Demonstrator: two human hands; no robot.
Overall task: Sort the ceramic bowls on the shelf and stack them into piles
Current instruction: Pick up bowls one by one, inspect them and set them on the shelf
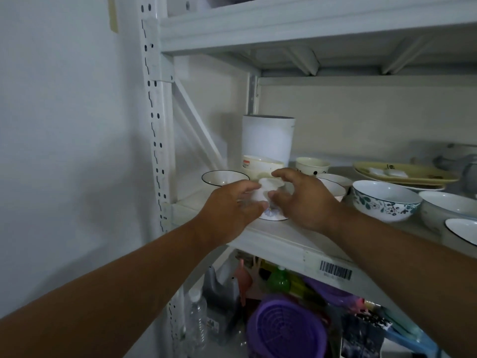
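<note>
The two forearms are seen nearest the camera, reaching up to the front left part of the middle shelf board (271,241). Between the hands, a small white upturned bowl (265,192) is held over a floral-patterned bowl (273,215) that sits at the front edge of the shelf board; whether the two are touching cannot be told, as the spot is blurred. The left hand (229,210) is pressed against the left side of the small bowl with fingers loosely curved around it. The right hand (307,200) is spread fairly wide, with its thumb near the bowl's base and its fingers arched over the top; a light hold is suggested rather than a firm clamp.

The step in hand is judged to be the building of a pile at the front left of the shelf board. A steady lowering and a centred seat are called for next, so that the stack is not tipped.

Further back on the shelf board a black-rimmed bowl (224,178), a cream bowl (260,164) and a tall white canister (268,140) are seen. To the right on the same board, a leaf-patterned bowl (384,202) and yellow plates (405,174) remain unsorted.
</note>
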